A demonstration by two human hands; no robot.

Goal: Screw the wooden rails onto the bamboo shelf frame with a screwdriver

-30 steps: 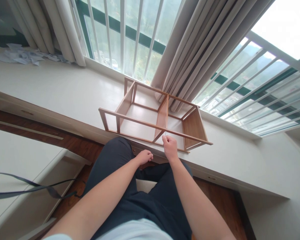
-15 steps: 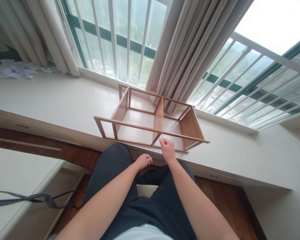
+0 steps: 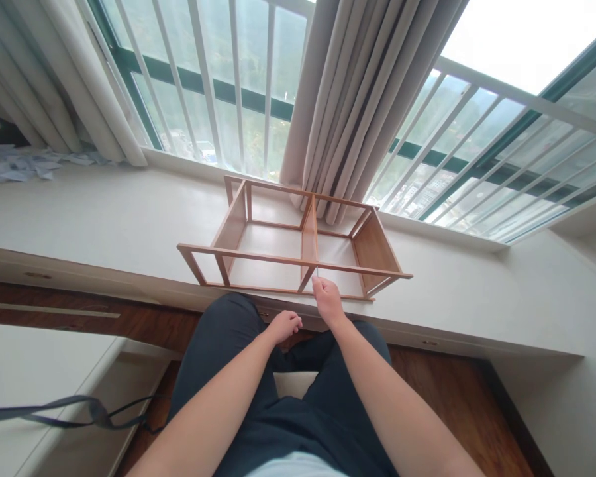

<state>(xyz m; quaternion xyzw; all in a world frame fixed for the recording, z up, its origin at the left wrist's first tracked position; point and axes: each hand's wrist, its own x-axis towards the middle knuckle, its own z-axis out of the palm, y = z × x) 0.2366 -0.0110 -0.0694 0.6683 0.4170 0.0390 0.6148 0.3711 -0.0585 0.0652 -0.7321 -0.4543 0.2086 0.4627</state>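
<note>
A reddish-brown wooden shelf frame (image 3: 258, 254) lies on its side on the white ledge, with a panel (image 3: 308, 228) dividing its middle. My right hand (image 3: 327, 298) is closed at the near rail, just beside that divider. From its fist a thin metal rod (image 3: 317, 272) points up to the rail; its lower part is hidden in my fingers. Lower and to the left, my left hand (image 3: 285, 326) hovers over my lap with curled fingers, apart from the frame. Whatever those fingers may hold does not show.
The white ledge (image 3: 457, 285) runs along the barred windows, with a grey curtain (image 3: 347, 99) hanging behind the frame. Torn papers (image 3: 20, 162) lie at the far left. A dark strap (image 3: 79, 405) crosses the white surface at lower left. My knees are against the ledge's front.
The camera view has shifted slightly, so the frame appears a little further left. My right hand stays at the same rail with the rod, and my left hand keeps its place.
</note>
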